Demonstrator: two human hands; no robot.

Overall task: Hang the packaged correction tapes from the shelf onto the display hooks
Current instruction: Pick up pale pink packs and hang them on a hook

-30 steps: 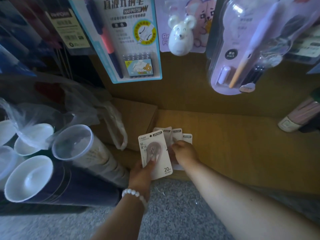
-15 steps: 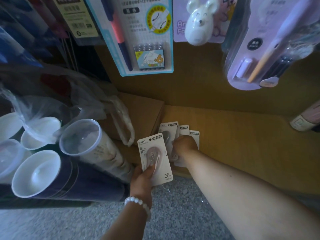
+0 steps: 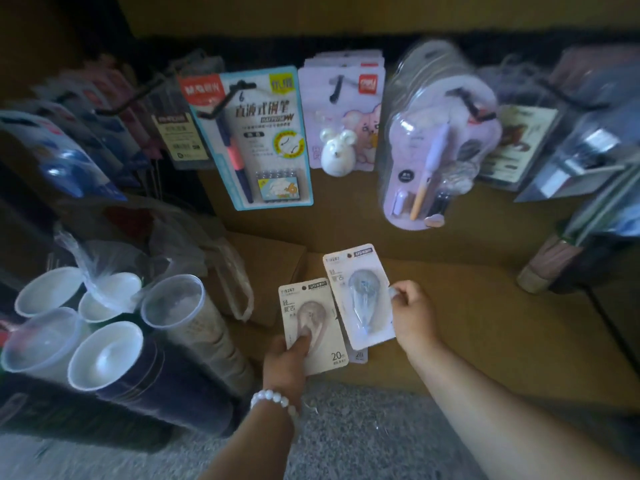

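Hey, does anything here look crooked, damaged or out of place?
Nothing looks damaged. The blue correction tape pack in the right hand is tilted, overlapping another pack beneath. The left hand holds a beige pack upright.

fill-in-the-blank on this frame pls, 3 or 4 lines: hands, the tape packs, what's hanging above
1. The left hand holds a correction tape pack with "____ m" printed at its lower right corner.
2. The right hand grips the edge of a second pack, so each hand holds ____ visible pack in front.
3. The wrist with the white bead bracelet belongs to the ____ hand.
4. The white mouse-shaped item hangs directly to the ____ of the blue pen card.

Missing words: 20; one; left; right
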